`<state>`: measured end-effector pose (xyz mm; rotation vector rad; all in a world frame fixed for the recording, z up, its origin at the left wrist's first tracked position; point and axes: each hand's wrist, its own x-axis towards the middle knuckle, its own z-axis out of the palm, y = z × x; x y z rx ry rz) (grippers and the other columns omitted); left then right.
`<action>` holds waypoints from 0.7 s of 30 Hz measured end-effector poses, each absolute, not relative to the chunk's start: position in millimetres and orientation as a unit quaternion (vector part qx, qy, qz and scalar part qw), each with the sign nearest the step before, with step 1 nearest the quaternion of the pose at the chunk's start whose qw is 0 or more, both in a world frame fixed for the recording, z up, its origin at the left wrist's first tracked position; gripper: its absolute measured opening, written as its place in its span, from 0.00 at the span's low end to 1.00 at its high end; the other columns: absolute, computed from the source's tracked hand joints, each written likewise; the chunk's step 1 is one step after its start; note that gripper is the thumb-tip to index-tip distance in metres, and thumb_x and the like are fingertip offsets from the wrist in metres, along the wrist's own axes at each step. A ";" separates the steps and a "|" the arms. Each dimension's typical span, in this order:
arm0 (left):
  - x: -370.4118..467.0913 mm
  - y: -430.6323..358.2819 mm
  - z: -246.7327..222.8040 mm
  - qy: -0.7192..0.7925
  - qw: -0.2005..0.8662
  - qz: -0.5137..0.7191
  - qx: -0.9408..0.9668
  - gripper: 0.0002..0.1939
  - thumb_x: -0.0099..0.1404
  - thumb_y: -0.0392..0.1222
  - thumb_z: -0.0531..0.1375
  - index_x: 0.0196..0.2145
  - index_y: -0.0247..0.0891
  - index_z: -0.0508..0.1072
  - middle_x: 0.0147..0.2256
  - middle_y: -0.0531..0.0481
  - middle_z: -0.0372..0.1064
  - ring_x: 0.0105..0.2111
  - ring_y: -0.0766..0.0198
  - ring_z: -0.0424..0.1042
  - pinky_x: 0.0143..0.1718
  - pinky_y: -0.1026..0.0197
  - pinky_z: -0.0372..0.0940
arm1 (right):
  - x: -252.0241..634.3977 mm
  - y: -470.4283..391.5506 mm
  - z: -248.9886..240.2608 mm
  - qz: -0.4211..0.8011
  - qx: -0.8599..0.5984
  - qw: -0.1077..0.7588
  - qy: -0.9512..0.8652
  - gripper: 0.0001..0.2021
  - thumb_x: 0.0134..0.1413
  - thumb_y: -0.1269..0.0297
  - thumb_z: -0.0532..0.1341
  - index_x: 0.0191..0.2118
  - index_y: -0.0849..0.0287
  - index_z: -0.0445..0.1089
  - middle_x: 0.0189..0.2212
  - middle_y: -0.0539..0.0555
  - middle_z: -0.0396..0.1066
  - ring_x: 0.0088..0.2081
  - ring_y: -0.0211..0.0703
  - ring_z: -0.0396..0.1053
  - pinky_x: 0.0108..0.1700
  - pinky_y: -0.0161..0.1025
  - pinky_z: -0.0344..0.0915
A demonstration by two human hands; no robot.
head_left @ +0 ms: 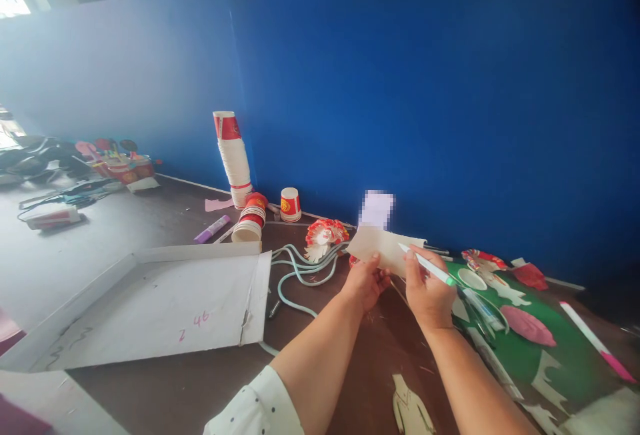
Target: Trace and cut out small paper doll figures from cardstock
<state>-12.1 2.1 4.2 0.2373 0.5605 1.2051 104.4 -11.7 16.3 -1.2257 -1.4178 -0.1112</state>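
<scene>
My left hand (367,283) grips the lower left edge of a piece of cream paper (381,248), thumb in front and fingers curled behind. In my right hand (431,293) is a white marker with a green end (431,268), its tip pointing up and left over the paper. Whether the tip touches the paper, I cannot tell. Just beyond the paper's upper edge is a pale blurred patch (376,209). A red and white cut paper cup (324,236) lies left of the paper. Below my hands is a cream paper cut-out with drawn lines (411,408).
A shallow white box lid (165,308) takes up the left. Behind it stand a tall stack of paper cups (235,158) and a single upturned cup (291,204). A pale blue cord (300,275) loops nearby. Paper scraps and a pink-ended marker (595,338) lie at right.
</scene>
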 end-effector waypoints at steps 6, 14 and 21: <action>-12.3 1.9 4.4 0.256 0.781 0.558 0.116 0.07 0.64 0.37 0.63 0.40 0.33 0.71 0.27 0.51 0.70 0.21 0.72 0.68 0.24 0.69 0.65 | 104.1 -12.1 18.7 -0.061 -0.525 0.587 -0.613 0.15 0.62 0.55 0.58 0.42 0.62 0.75 0.34 0.61 0.79 0.32 0.47 0.75 0.35 0.41 0.70; -12.6 1.4 5.1 0.257 0.782 0.556 0.114 0.08 0.63 0.37 0.63 0.39 0.33 0.71 0.27 0.51 0.69 0.21 0.72 0.67 0.24 0.69 0.65 | 102.9 -14.1 20.5 -0.064 -0.528 0.582 -0.615 0.16 0.62 0.55 0.58 0.42 0.62 0.75 0.33 0.61 0.79 0.31 0.46 0.75 0.33 0.41 0.70; -12.5 1.6 6.9 0.261 0.782 0.554 0.113 0.08 0.63 0.37 0.64 0.40 0.33 0.71 0.27 0.50 0.70 0.21 0.72 0.68 0.24 0.69 0.65 | 101.2 -14.5 19.9 -0.059 -0.527 0.581 -0.618 0.16 0.62 0.55 0.58 0.42 0.62 0.75 0.33 0.61 0.79 0.33 0.47 0.76 0.34 0.41 0.71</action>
